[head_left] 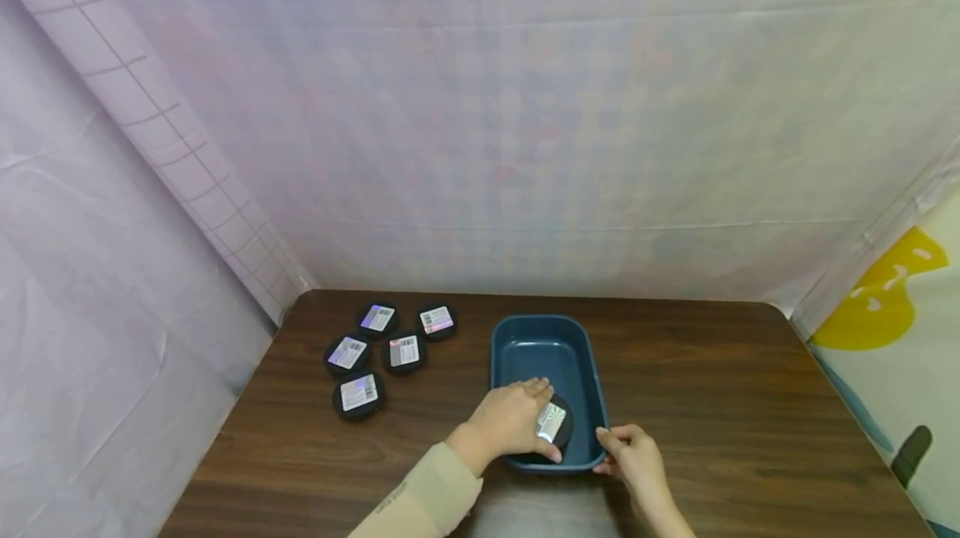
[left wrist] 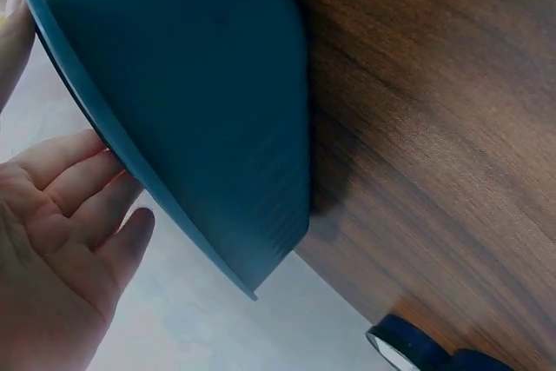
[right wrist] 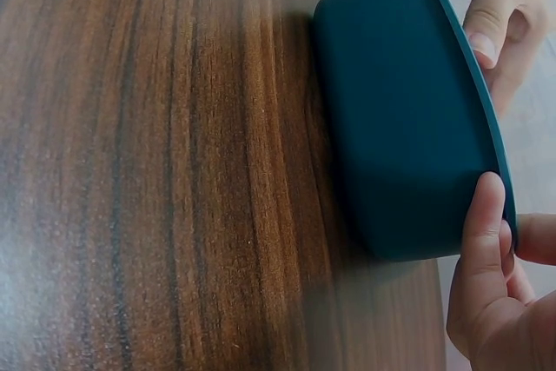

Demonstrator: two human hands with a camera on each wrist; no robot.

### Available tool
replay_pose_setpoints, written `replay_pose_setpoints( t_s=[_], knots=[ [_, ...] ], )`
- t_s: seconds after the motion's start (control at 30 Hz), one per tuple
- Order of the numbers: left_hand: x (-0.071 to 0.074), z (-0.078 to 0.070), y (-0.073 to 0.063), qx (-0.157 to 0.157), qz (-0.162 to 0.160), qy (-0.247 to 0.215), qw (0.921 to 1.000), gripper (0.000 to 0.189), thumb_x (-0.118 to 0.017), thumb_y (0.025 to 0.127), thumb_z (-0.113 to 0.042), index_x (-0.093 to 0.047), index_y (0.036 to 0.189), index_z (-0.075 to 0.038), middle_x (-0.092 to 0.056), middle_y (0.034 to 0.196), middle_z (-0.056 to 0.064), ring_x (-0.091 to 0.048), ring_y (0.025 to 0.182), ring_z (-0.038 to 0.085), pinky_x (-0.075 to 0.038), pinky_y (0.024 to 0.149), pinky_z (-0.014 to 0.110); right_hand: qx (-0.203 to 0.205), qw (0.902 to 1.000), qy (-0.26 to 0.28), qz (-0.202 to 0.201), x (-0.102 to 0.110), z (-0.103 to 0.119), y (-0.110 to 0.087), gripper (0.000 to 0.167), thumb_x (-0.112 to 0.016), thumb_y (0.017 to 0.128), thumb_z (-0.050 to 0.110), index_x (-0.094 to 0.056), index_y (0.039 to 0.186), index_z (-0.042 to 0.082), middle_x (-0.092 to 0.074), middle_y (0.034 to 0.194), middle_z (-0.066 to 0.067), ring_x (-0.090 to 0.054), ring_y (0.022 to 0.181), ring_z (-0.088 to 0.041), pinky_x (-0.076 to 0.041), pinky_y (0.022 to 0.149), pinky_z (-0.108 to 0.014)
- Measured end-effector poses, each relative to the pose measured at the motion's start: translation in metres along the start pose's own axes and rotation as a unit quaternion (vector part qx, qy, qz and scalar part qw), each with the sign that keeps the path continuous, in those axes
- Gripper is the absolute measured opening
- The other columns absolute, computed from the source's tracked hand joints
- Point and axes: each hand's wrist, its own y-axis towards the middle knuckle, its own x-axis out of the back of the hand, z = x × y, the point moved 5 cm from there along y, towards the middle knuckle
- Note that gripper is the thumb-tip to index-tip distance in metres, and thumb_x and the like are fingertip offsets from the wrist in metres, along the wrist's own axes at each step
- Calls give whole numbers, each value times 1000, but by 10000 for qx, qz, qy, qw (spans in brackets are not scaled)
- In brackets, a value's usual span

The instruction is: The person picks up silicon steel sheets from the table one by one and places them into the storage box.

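A deep blue rectangular tray (head_left: 543,363) stands on the table. In its near end is a round black container (head_left: 553,421) with a shiny silver-white label. My left hand (head_left: 510,419) reaches over the tray's left rim and grips this container, fingers on its far side and thumb on its near side. The left wrist view shows the hand (left wrist: 65,232) over the rim, with the container hidden behind the tray wall. At the near right corner, my right hand (head_left: 636,463) pinches the tray rim between thumb and fingers, as the right wrist view also shows.
Several more round black containers (head_left: 358,395) with white barcode labels lie grouped left of the tray on the dark wooden table (head_left: 697,388). A pale cloth wall (head_left: 525,146) rises behind the table, and another sheet hangs at the left.
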Motion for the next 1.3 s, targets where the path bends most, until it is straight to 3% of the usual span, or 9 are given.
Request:
replay_pose_setpoints(
  t_s=[0.23, 0.4, 0.57, 0.97, 1.3],
  knots=[
    [2, -2, -3, -143, -237, 158, 9995, 93, -54, 74, -73, -41, 141, -10, -35, 148, 7, -31, 136, 22, -24, 110, 40, 15, 10000, 29, 36, 0, 1, -1, 24, -59, 89, 6, -47, 95, -15, -45, 61, -6, -52, 52, -13, -55, 52, -31],
    [4, 1, -5, 9, -263, 10, 9997, 96, -40, 79, -77, -27, 147, -11, -19, 154, 7, -13, 142, 21, -13, 114, 42, 34, 10000, 1, 33, 0, 2, -1, 24, -58, 89, 5, -48, 95, -16, -45, 63, -6, -51, 52, -13, -54, 52, -29],
    [8, 9, -11, 258, -282, -22, 9993, 100, -37, 77, -79, -18, 150, -14, -8, 156, 6, -3, 143, 21, -6, 114, 45, 44, 10000, -5, 58, 1, 1, 0, 25, -59, 89, 6, -48, 95, -16, -45, 62, -6, -51, 52, -13, -54, 51, -28],
    [8, 39, -30, 772, -504, -256, 9954, 100, -42, 76, -79, -16, 151, -17, -4, 156, 6, -2, 143, 23, -4, 113, 50, -43, 10000, 11, -2, 1, -1, 0, 20, -57, 89, 3, -47, 93, -13, -44, 62, -6, -51, 52, -12, -55, 53, -30],
    [4, 57, -49, 1132, -450, -553, 9910, 101, -43, 75, -78, -15, 151, -17, -4, 156, 8, 4, 142, 23, -1, 112, 51, -40, 10000, 7, -16, 1, -1, 0, 20, -58, 89, 3, -48, 93, -13, -45, 61, -6, -51, 52, -13, -55, 53, -32]
  ],
)
